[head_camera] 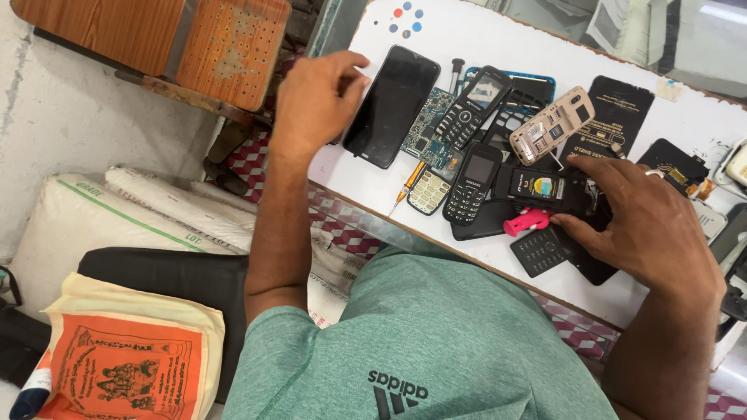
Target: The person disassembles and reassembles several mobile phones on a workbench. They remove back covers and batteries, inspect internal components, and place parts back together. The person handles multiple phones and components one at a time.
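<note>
2 keypad phones (472, 148) lying at 12 o'clock, 1 smartphone (391, 105) near table edge (366, 208). Left hand (315, 101) fingers loosely curled touching smartphone; right hand (646, 222) pinching pink tool (526, 221).

The right hand (650, 225) at right of frame covers part of a black flat phone piece (593, 268). A cream plastic device (738, 165) is cut off by the right edge. The orange printed cloth bag (124, 365), lower left, runs off the bottom edge.

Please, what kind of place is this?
Probably a small mobile phone repair bench: opened keypad phones, a bare circuit board and a screwdriver lie on the white table between the person's hands.
</note>
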